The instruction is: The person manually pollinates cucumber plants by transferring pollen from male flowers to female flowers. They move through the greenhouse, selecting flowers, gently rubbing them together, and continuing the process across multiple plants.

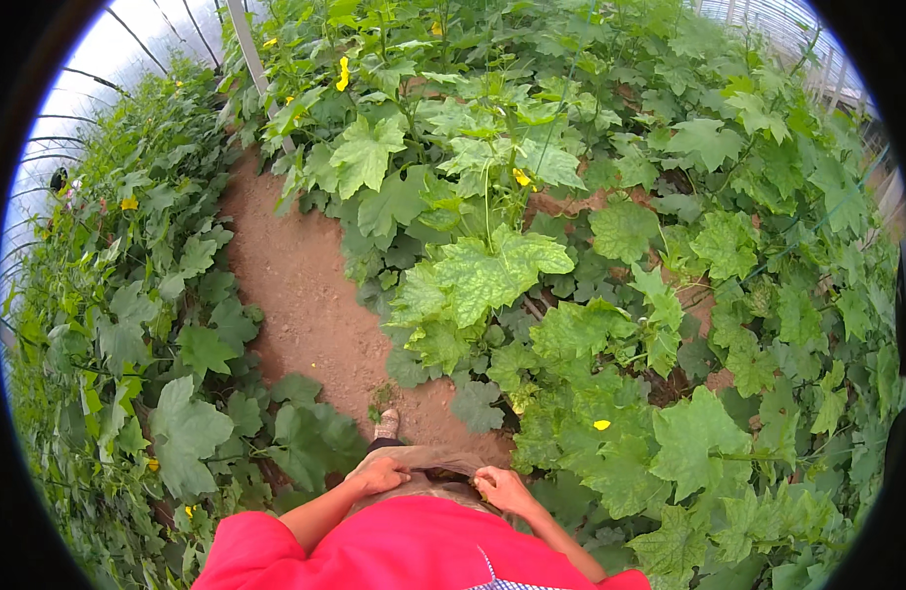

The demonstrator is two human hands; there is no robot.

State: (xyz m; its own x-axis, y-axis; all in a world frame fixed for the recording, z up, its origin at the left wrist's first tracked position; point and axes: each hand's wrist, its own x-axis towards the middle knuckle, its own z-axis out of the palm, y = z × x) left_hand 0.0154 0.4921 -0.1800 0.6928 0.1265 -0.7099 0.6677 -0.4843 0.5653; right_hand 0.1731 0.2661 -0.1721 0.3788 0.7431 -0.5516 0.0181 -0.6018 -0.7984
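Note:
My left hand (381,476) grips one side of the rim of a brownish cloth pouch or apron (438,459) at my waist. On the other side my right hand (499,487) pinches the same rim between thumb and fingers. The cloth sags between both hands, with a dark gap below its edge; what lies inside cannot be made out. Below the hands spreads my red shirt (416,546). One shoe (387,424) shows on the soil just ahead of the cloth.
A bare soil path (305,287) runs ahead and to the left. Dense leafy vines with yellow flowers (343,74) flank it, the right-hand leaves (497,273) reaching close. A support post (250,51) and green strings rise among the plants under a plastic-covered greenhouse frame.

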